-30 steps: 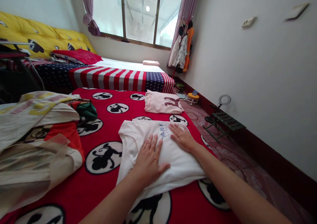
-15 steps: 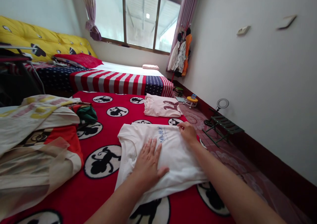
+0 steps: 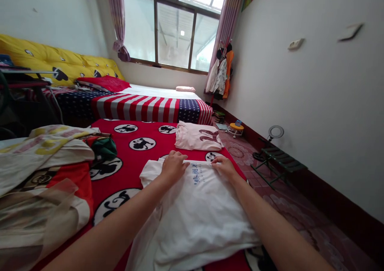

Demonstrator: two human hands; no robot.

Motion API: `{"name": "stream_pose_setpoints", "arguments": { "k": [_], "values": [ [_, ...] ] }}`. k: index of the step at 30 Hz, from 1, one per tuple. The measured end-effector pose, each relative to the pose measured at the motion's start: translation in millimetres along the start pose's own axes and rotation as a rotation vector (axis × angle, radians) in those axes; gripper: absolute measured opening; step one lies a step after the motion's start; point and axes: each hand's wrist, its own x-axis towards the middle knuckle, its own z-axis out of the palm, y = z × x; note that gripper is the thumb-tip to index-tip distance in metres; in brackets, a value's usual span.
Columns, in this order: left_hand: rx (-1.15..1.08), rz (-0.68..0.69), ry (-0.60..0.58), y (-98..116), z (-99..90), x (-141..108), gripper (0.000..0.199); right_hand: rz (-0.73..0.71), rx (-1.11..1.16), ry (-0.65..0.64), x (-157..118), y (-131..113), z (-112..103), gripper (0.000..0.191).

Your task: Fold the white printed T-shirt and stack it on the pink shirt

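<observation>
A white T-shirt (image 3: 201, 211) with blue characters lies on the red blanket (image 3: 156, 144) with black-and-white figures. My left hand (image 3: 175, 165) is at the shirt's far edge, left of the print, its fingers closed on the fabric. To the right of the print, my right hand (image 3: 221, 166) pinches the same far edge. The near part of the shirt spreads loosely between my forearms. Just beyond it lies a folded pink shirt (image 3: 196, 136) with a dark print.
Heaped clothes (image 3: 45, 175) lie at the left. Behind is a bed with a striped cover (image 3: 135, 106). A green folding stool (image 3: 279, 159) with a ring light and a small yellow stool (image 3: 236, 127) stand along the right wall.
My left hand has moved from lying flat on the shirt to its far edge and closed there. My right hand stays on that edge. The near part of the shirt has shifted and looks looser.
</observation>
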Motion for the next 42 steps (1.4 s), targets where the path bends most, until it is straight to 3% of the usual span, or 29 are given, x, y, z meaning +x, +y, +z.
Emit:
{"name": "stream_pose_setpoints", "arguments": {
  "k": [6, 11, 14, 18, 21, 24, 27, 32, 36, 39, 42],
  "values": [
    [-0.020, -0.093, -0.059, -23, 19.6, 13, 0.015, 0.094, 0.016, 0.035, 1, -2, 0, 0.017],
    [0.001, -0.115, -0.026, -20, 30.2, 12, 0.013, 0.153, -0.068, 0.084, -3, -13, 1, 0.018],
    [0.019, -0.110, 0.016, -17, 26.2, 10, 0.015, 0.145, -0.133, 0.090, -9, -25, -2, 0.015],
    [-0.053, -0.094, 0.095, -39, 2.3, 3, 0.023, 0.070, -0.173, 0.101, -31, -41, -13, 0.024],
    [-0.063, -0.096, 0.045, -69, -14.3, -7, 0.022, -0.116, -0.212, 0.033, -55, -42, -17, 0.027],
    [-0.021, -0.152, -0.007, -90, -18.7, -17, 0.019, -0.265, -0.272, -0.034, -72, -34, -13, 0.032],
    [0.018, -0.212, 0.003, -99, -14.3, -22, 0.013, -0.276, -0.293, -0.034, -76, -26, -8, 0.034],
    [0.071, -0.295, 0.078, -90, -14.7, -24, 0.017, -0.274, -0.359, -0.037, -73, -29, -8, 0.036],
    [-0.001, -0.140, 0.123, -62, -30.9, -43, 0.029, -0.214, -0.474, -0.137, -72, -46, -14, 0.034],
    [-0.101, 0.083, -0.059, -40, -38.6, -78, 0.045, -0.077, -0.574, -0.173, -82, -58, -17, 0.042],
    [-0.074, 0.223, -0.281, -31, -34.1, -117, 0.068, -0.057, -0.594, -0.200, -103, -59, -17, 0.057]
  ]
}}
